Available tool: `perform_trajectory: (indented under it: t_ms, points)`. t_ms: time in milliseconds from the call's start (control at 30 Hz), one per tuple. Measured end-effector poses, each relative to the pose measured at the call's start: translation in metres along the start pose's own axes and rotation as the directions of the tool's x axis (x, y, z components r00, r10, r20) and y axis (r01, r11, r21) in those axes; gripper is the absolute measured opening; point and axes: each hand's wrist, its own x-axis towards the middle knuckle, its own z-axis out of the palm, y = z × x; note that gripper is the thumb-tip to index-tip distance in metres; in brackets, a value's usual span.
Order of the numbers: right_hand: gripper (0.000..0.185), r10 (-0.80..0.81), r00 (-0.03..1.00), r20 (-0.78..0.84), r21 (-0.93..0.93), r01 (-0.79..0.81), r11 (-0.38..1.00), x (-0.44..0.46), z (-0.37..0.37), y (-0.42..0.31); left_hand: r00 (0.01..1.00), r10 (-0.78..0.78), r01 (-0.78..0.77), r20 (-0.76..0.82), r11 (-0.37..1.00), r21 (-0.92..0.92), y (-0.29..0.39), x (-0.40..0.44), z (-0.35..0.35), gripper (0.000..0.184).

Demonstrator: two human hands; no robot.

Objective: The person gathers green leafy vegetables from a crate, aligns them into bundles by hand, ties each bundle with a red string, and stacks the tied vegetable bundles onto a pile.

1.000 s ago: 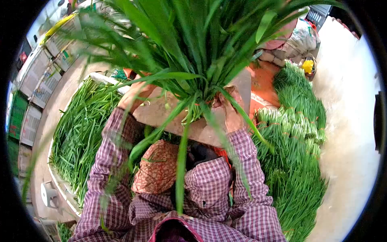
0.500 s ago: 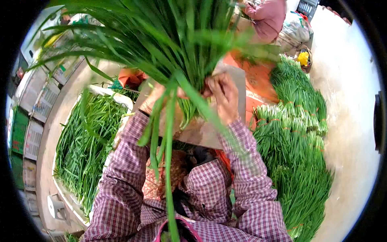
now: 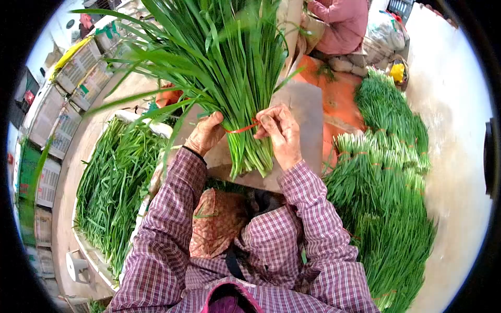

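Note:
A bunch of long green leafy stalks stands over a board, leaves fanned away from me and pale cut ends toward me. A thin red tie runs across its stalks. My left hand is closed at the bunch's left side, thumb by the tie's left end; its other fingers are partly hidden behind the stalks. On the right side, my right hand pinches the tie's right end between thumb and fingers.
A white tub of loose green leaves is at left, with a white stool beside it. Tied green bunches are piled at right, by an orange sheet. Another person in pink sits beyond. Crates line the far left.
The bunch has turned more upright and its lower stalks now show. The red tie has come into view across them. Both hands have shifted slightly, and the drooping front leaves have swung away.

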Motion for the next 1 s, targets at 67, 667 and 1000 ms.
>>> perform_trajectory:
  t_ms: [67, 667, 1000]
  points:
    - [0.009, -0.033, 0.999, 0.011, 0.009, 0.033, 0.999, 0.007, 0.006, -0.013, 0.999, 0.051, -0.051, 0.002, 0.999, 0.002, 0.009, 0.006, 0.005, 0.070]
    - [0.007, 0.001, 0.997, -0.082, -0.592, -0.050, 0.804, -0.047, -0.036, 0.025, 0.994, -0.005, -0.090, 0.106, 0.485, 0.870, 0.081, 0.068, 0.098, 0.082]
    - [0.010, 0.083, 0.997, 0.001, -0.425, -0.074, 0.902, -0.012, -0.020, 0.009, 0.999, -0.032, -0.044, 0.031, -0.560, 0.827, -0.020, -0.034, 0.095, 0.132]
